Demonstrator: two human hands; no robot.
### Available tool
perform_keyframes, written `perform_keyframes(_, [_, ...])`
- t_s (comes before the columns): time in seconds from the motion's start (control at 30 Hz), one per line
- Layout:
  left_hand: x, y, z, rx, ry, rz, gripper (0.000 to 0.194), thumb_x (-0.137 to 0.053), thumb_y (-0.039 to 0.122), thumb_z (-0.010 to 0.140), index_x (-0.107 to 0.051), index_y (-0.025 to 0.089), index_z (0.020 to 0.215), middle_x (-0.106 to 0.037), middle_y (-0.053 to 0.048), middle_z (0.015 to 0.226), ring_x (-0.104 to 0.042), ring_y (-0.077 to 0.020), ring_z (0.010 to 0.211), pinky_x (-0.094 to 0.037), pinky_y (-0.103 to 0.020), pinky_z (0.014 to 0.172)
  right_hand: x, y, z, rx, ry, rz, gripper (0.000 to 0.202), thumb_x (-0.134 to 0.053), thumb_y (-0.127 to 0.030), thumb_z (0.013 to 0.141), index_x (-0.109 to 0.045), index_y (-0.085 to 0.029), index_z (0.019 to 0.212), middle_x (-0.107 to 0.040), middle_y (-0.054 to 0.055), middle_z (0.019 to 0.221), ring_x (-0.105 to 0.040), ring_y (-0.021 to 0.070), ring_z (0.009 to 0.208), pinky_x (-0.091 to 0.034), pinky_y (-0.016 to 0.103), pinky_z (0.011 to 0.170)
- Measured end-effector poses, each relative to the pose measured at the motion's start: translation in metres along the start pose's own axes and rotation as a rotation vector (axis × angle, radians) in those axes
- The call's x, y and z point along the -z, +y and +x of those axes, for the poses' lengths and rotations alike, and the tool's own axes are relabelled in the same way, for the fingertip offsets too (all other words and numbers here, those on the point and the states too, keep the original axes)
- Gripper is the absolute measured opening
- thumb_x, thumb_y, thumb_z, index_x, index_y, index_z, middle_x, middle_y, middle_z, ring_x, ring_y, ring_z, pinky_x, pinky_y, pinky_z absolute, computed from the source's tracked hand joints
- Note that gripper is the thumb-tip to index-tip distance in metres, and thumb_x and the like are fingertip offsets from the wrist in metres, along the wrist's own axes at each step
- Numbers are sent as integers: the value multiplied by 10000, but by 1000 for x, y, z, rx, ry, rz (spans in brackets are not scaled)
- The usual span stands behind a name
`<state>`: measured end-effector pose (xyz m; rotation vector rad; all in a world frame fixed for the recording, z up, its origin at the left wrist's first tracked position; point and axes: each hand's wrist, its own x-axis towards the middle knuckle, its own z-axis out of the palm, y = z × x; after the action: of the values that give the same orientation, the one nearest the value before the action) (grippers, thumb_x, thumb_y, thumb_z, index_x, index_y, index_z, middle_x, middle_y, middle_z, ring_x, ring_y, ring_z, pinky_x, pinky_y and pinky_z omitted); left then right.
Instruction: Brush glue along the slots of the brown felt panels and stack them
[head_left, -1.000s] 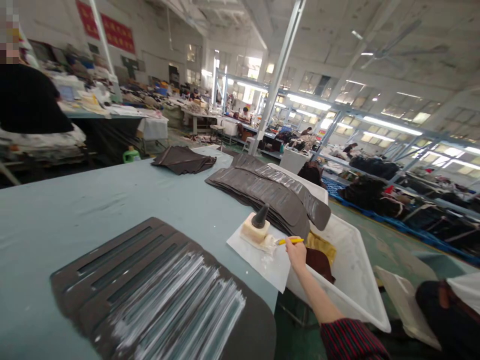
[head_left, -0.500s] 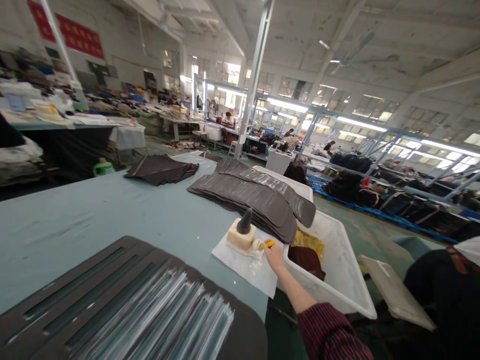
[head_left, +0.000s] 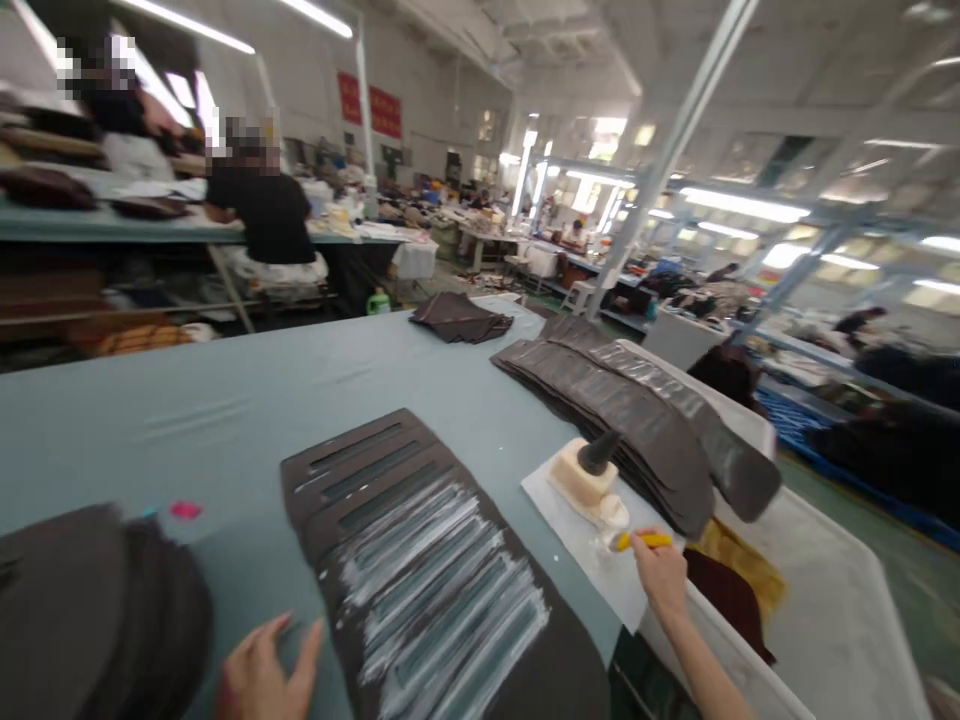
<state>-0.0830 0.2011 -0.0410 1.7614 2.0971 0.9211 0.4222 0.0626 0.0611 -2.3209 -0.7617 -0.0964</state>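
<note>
My right hand (head_left: 661,572) grips the yellow handle of a brush (head_left: 643,541) whose head is over a white sheet (head_left: 581,555). On that sheet stands a cream glue bottle (head_left: 583,472) with a dark cone-shaped cap, its pale glue-coated opening close to the brush head. My left hand (head_left: 270,668) is low in the view with fingers spread, over the table beside a dark slotted panel (head_left: 420,520). White glue is smeared in streaks across the panel's slots. Left of that hand, a stack of dark rounded pieces (head_left: 97,610) lies on the table.
Stacked dark slotted panels (head_left: 600,390) overlap the edge of a white bin (head_left: 840,580) at the right. More dark pieces (head_left: 461,317) lie on the far end of the table (head_left: 247,400). A person in black (head_left: 262,210) sits at another bench.
The view has swung left, bringing my left hand and the stack of rounded pieces into sight. The brush stays in my right hand beside the glue bottle.
</note>
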Motion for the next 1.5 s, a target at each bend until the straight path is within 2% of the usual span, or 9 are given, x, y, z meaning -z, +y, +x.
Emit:
perform_keyframes(0.17, [0,1,6,100,-183,-42,316,-278,333,887,-559,188,911,-625,-56,798,-596,-193,768,-455,-352,773,-53,-82,-20,99,-296,220,356,-540,-506,702,-614,-188,844,-562,-7,557,-544,193,554,-384,291,581])
perform_keyframes(0.27, [-6,7,19,79,-49,-116,349,-390,299,863,-446,161,1179,-583,-85,984,-577,-202,918,-459,-362,828,-95,-153,-45,194,-500,420,367,-591,-505,700,-621,-174,857,-549,-17,565,-516,157,545,-382,261,560])
perform_keyframes(0.4, [-12,18,39,-29,-17,-58,261,-406,271,876,-502,214,1112,-556,-82,1124,-516,-236,1061,-417,-411,902,-152,-236,-86,254,-683,608,345,-626,-488,699,-622,-174,844,-520,-39,567,-461,121,523,-358,233,531])
perform_keyframes(0.6, [-20,27,66,-136,-51,-17,244,-404,211,880,-531,218,1089,-596,-65,1122,-493,-226,1096,-372,-399,931,-220,-315,-151,414,-829,678,206,-587,-369,724,-620,-181,803,-525,-36,621,-432,105,540,-347,217,543])
perform_keyframes(0.77, [-25,24,72,-166,-62,-12,230,-371,167,895,-570,239,987,-625,-29,1084,-519,-188,1066,-337,-383,930,-245,-310,-135,516,-852,536,152,-551,-323,723,-628,-198,764,-507,-46,582,-416,107,533,-329,214,535])
perform_keyframes(0.97, [-24,23,72,-155,-52,-23,264,-345,163,906,-581,239,996,-634,-37,1084,-531,-185,1060,-339,-368,911,-242,-275,-38,438,-475,278,199,-548,-374,706,-633,-197,740,-529,-27,552,-450,137,536,-333,246,558])
perform_keyframes(1.07, [-23,24,72,-150,-55,-8,263,-346,163,904,-582,238,993,-634,-36,1089,-533,-187,1058,-343,-365,909,-236,-289,-66,536,-456,335,207,-523,-374,751,-630,-197,749,-543,-20,581,-460,131,546,-345,245,573])
perform_keyframes(1.23, [-23,21,70,-186,-72,14,269,-353,156,895,-576,246,1015,-631,-33,1115,-536,-187,1071,-348,-365,906,-242,-308,-133,719,-845,525,184,-540,-350,766,-654,-208,790,-588,-22,646,-498,119,585,-374,215,576])
perform_keyframes(1.5, [-17,23,71,-126,-57,-53,238,-370,225,911,-584,241,1016,-640,-37,1101,-549,-185,1058,-359,-363,914,-226,-277,-58,429,-498,410,198,-550,-371,713,-636,-195,740,-486,-53,521,-423,118,502,-336,230,530])
